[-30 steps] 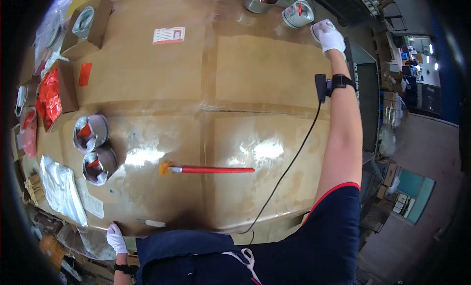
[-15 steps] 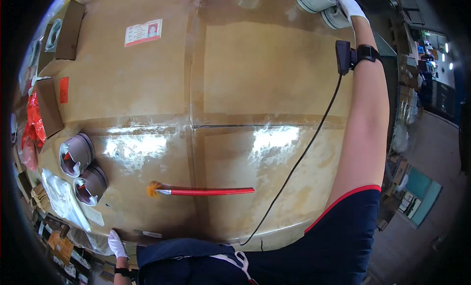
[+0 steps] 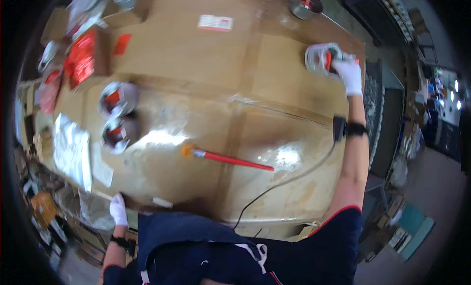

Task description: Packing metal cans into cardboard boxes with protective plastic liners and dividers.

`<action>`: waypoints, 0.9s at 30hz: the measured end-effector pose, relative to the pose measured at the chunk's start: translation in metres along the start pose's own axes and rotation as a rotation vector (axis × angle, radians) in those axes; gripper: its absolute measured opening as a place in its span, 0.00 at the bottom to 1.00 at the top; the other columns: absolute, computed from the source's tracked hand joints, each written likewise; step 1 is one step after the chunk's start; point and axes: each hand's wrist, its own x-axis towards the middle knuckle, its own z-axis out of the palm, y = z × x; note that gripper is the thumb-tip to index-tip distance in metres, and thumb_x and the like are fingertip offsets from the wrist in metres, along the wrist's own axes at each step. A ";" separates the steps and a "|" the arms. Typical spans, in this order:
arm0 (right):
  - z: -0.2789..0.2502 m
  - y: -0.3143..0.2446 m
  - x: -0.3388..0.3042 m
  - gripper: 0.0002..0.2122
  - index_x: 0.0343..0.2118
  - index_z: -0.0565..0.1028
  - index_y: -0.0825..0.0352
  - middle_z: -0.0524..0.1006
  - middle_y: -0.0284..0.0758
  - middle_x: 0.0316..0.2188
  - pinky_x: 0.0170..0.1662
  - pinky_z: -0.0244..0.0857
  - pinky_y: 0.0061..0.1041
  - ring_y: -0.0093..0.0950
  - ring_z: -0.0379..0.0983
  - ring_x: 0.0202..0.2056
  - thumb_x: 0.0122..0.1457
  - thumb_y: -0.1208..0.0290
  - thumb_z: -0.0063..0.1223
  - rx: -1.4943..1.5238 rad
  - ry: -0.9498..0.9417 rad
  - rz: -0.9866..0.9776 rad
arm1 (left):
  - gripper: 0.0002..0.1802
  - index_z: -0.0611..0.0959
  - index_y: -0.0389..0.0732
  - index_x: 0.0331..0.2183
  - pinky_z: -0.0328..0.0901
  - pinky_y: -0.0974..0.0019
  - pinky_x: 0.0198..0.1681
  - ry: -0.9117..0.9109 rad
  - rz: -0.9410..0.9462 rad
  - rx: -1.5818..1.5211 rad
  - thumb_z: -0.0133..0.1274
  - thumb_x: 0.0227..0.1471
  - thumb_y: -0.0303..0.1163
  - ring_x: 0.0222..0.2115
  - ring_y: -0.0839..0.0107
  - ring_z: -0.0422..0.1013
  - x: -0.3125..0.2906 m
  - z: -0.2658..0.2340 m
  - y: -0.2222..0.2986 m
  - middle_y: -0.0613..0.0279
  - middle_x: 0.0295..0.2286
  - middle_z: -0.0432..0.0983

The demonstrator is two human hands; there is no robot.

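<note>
White and blurred, the right hand partly hides a metal cylinder; whether the left hand grips, too, is unclear.

Workshop-type room, indoors. Brown glossy tabletop fills the centre, taped seams crossing it, white glare on the lower half. Grey floor right side. Teal panel lower right. Dark metal unit right of the tabletop, cluttered stacks beyond it. Bright lights far upper right, area around them dim and blurred. Lower left: jumbled clutter, orange-brown carton, more grey floor. Frame edges black.
</note>
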 end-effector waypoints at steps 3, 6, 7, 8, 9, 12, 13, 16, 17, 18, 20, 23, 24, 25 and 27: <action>-0.014 -0.095 -0.105 0.19 0.41 0.78 0.57 0.78 0.45 0.32 0.42 0.69 0.32 0.40 0.76 0.38 0.44 0.58 0.52 -0.043 -0.127 0.022 | 0.23 0.81 0.37 0.32 0.65 0.51 0.37 -0.016 -0.022 -0.101 0.41 0.58 0.47 0.33 0.46 0.72 -0.012 -0.016 0.017 0.45 0.32 0.76; -0.035 -0.180 -0.208 0.19 0.45 0.78 0.57 0.80 0.38 0.38 0.47 0.67 0.22 0.28 0.76 0.43 0.46 0.71 0.55 0.139 -0.271 -0.070 | 0.21 0.81 0.43 0.32 0.66 0.51 0.35 -0.026 0.094 -0.083 0.40 0.58 0.47 0.31 0.48 0.73 -0.009 -0.024 0.024 0.48 0.29 0.77; -0.033 -0.199 -0.234 0.20 0.44 0.78 0.58 0.79 0.37 0.38 0.46 0.67 0.22 0.27 0.76 0.42 0.43 0.72 0.56 0.127 -0.281 -0.209 | 0.20 0.81 0.43 0.32 0.67 0.51 0.34 -0.036 0.141 -0.081 0.40 0.58 0.47 0.30 0.48 0.73 -0.007 -0.021 0.017 0.49 0.28 0.77; -0.030 -0.223 -0.258 0.19 0.42 0.78 0.59 0.79 0.38 0.38 0.45 0.68 0.23 0.27 0.77 0.42 0.42 0.73 0.57 0.146 -0.293 -0.328 | 0.18 0.81 0.44 0.33 0.67 0.51 0.33 -0.054 0.198 -0.107 0.42 0.57 0.46 0.28 0.48 0.73 -0.004 -0.018 0.008 0.48 0.27 0.77; -0.022 -0.237 -0.283 0.17 0.38 0.80 0.50 0.78 0.39 0.32 0.39 0.70 0.33 0.38 0.76 0.35 0.40 0.65 0.58 0.100 -0.218 -0.452 | 0.17 0.80 0.44 0.34 0.68 0.51 0.33 -0.076 0.261 -0.130 0.43 0.57 0.44 0.27 0.48 0.73 -0.001 -0.021 -0.002 0.48 0.26 0.76; -0.006 -0.296 -0.347 0.19 0.39 0.80 0.48 0.77 0.38 0.28 0.37 0.69 0.34 0.37 0.74 0.31 0.39 0.62 0.59 0.117 -0.234 -0.596 | 0.12 0.77 0.45 0.41 0.68 0.51 0.34 0.254 0.425 -0.222 0.47 0.54 0.34 0.30 0.46 0.72 0.025 -0.053 -0.006 0.48 0.31 0.75; -0.004 -0.319 -0.365 0.20 0.40 0.80 0.48 0.77 0.38 0.27 0.36 0.69 0.34 0.37 0.74 0.30 0.38 0.62 0.59 0.056 -0.298 -0.582 | 0.14 0.75 0.45 0.44 0.68 0.51 0.35 0.379 0.476 -0.213 0.48 0.53 0.30 0.32 0.46 0.72 0.037 -0.069 -0.012 0.47 0.35 0.75; 0.032 -0.360 -0.402 0.21 0.41 0.80 0.47 0.74 0.37 0.23 0.33 0.68 0.35 0.36 0.73 0.29 0.38 0.59 0.60 -0.009 -0.351 -0.676 | 0.23 0.72 0.45 0.50 0.65 0.53 0.43 0.484 0.510 -0.195 0.48 0.50 0.25 0.42 0.49 0.68 0.087 -0.112 -0.046 0.50 0.43 0.69; 0.043 -0.375 -0.413 0.21 0.41 0.80 0.47 0.73 0.37 0.22 0.33 0.68 0.35 0.36 0.73 0.28 0.39 0.58 0.60 -0.040 -0.348 -0.706 | 0.24 0.72 0.45 0.50 0.64 0.54 0.45 0.560 0.558 -0.144 0.49 0.48 0.24 0.44 0.50 0.67 0.103 -0.115 -0.064 0.51 0.44 0.68; 0.052 -0.388 -0.422 0.21 0.41 0.80 0.47 0.73 0.37 0.22 0.33 0.68 0.35 0.36 0.73 0.28 0.39 0.58 0.60 -0.052 -0.349 -0.706 | 0.25 0.73 0.43 0.49 0.64 0.54 0.45 0.482 0.589 -0.224 0.51 0.46 0.25 0.44 0.50 0.66 0.113 -0.124 -0.074 0.51 0.46 0.66; 0.071 -0.414 -0.439 0.19 0.42 0.79 0.47 0.74 0.38 0.24 0.34 0.68 0.35 0.36 0.74 0.29 0.42 0.56 0.59 -0.106 -0.403 -0.641 | 0.24 0.73 0.41 0.48 0.65 0.55 0.43 0.374 0.633 -0.087 0.52 0.46 0.25 0.42 0.51 0.67 0.133 -0.110 -0.112 0.51 0.45 0.67; 0.100 -0.434 -0.452 0.19 0.42 0.79 0.46 0.75 0.39 0.26 0.34 0.69 0.35 0.37 0.74 0.30 0.43 0.55 0.58 -0.219 -0.328 -0.546 | 0.18 0.75 0.37 0.42 0.67 0.58 0.37 0.171 0.703 0.047 0.54 0.46 0.29 0.34 0.54 0.69 0.160 -0.099 -0.135 0.50 0.39 0.71; 0.105 -0.444 -0.456 0.19 0.42 0.79 0.46 0.76 0.41 0.27 0.35 0.69 0.35 0.37 0.75 0.31 0.44 0.54 0.58 -0.247 -0.335 -0.456 | 0.15 0.77 0.37 0.40 0.67 0.58 0.36 0.124 0.685 -0.282 0.53 0.48 0.30 0.32 0.53 0.70 0.167 -0.091 -0.142 0.51 0.35 0.73; 0.117 -0.452 -0.459 0.19 0.42 0.79 0.46 0.76 0.41 0.27 0.35 0.69 0.35 0.37 0.75 0.31 0.44 0.54 0.58 -0.260 -0.333 -0.439 | 0.13 0.78 0.37 0.38 0.68 0.58 0.34 0.067 0.652 -0.609 0.53 0.50 0.32 0.30 0.53 0.70 0.172 -0.083 -0.150 0.51 0.31 0.74; 0.133 -0.454 -0.462 0.18 0.42 0.79 0.47 0.77 0.42 0.28 0.36 0.69 0.36 0.38 0.75 0.33 0.44 0.56 0.57 -0.310 -0.199 -0.302 | 0.11 0.79 0.38 0.36 0.68 0.58 0.34 0.378 0.818 -0.423 0.51 0.53 0.34 0.28 0.54 0.71 0.178 -0.076 -0.148 0.52 0.27 0.74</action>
